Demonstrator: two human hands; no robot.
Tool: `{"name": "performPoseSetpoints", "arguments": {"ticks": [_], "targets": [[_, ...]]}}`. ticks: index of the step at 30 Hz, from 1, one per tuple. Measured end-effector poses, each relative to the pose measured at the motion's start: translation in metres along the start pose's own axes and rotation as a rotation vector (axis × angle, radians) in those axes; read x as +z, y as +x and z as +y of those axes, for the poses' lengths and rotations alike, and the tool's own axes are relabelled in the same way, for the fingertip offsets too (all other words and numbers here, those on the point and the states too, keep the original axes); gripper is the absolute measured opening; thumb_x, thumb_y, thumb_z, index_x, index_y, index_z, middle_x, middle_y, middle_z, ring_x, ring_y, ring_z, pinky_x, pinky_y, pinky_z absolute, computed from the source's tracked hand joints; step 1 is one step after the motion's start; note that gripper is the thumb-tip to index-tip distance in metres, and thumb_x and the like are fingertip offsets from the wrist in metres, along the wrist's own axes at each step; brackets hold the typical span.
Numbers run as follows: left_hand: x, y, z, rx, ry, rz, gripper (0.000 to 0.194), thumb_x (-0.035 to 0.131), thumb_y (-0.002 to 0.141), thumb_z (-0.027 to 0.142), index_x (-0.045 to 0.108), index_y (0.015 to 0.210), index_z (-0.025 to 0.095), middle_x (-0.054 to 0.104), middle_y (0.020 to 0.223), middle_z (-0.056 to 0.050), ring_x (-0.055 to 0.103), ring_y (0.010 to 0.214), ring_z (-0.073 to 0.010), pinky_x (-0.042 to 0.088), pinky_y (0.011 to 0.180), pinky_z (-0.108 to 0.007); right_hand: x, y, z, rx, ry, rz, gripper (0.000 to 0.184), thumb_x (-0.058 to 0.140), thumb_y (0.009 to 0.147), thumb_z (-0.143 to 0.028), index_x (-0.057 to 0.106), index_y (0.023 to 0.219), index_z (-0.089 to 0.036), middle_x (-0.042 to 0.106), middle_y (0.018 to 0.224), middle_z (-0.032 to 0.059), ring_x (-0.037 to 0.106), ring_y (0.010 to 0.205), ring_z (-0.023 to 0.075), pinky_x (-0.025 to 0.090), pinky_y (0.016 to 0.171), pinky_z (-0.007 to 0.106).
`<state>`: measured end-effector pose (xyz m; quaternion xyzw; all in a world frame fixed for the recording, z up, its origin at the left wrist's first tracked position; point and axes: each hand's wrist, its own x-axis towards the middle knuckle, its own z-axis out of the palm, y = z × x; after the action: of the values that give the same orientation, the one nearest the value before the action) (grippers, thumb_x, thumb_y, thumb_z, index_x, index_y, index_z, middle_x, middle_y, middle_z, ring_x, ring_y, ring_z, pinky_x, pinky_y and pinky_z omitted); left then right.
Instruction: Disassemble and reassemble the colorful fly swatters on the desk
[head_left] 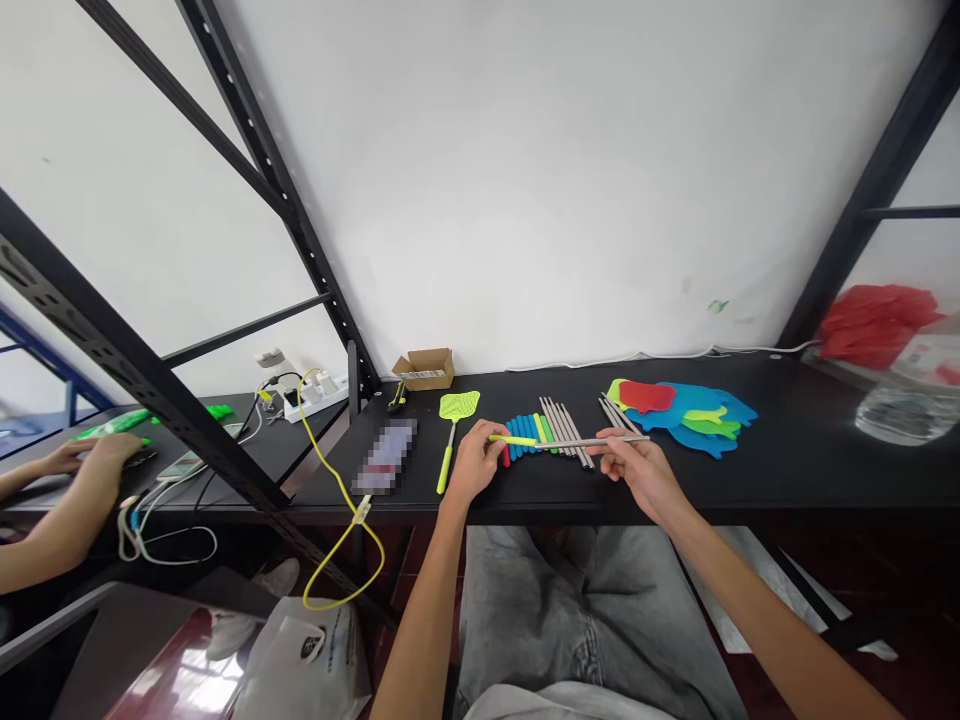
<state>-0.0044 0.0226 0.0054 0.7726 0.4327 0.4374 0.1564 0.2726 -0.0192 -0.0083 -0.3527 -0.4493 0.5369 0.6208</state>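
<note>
My left hand point(474, 462) is closed on the yellow grip point(512, 439) of a thin metal rod point(589, 441). My right hand point(637, 468) pinches the same rod near its far end, so it lies level just above the black table point(795, 450). Under the rod lie a row of blue, green and red handle grips point(525, 432) and several bare metal rods point(564, 425). A finished yellow fly swatter point(454, 425) lies left of my left hand. A pile of blue, red and green swatter heads point(686, 410) lies to the right.
A small cardboard box point(425, 368) stands by the wall. A blurred flat object point(385, 455) lies left of the swatter. A yellow cable point(330, 480) hangs off the table edge. Another person's arms point(67, 490) rest at the left. A red bag point(874, 325) sits far right.
</note>
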Motion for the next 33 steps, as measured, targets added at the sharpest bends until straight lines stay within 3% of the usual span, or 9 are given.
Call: {"name": "performPoseSetpoints", "arguments": {"ticks": [20,33], "targets": [[0.0001,-0.0006,-0.0027,0.022,-0.057,-0.024,0.018,0.051,0.089,0.011,0.066,0.095,0.02,0.063,0.1,-0.003,0.054,0.073,-0.012,0.04,0.065,-0.024,-0.0005,0.0006,0.0016,-0.007,0.001,-0.024,0.031,0.072,0.083,-0.044,0.071,0.098,-0.018,0.075,0.089,0.012,0.057,0.061,0.014,0.039,0.05,0.025],[0.0004,-0.0006,-0.0034,-0.032,-0.127,-0.008,0.017,0.054,0.09,0.021,0.069,0.097,0.02,0.066,0.096,-0.003,0.054,0.073,-0.0132,0.04,0.067,-0.025,-0.001,-0.0004,0.002,-0.031,-0.044,-0.036,0.033,0.071,0.083,-0.045,0.071,0.102,-0.019,0.074,0.094,0.0127,0.057,0.063,0.0143,0.04,0.05,0.025]]}}
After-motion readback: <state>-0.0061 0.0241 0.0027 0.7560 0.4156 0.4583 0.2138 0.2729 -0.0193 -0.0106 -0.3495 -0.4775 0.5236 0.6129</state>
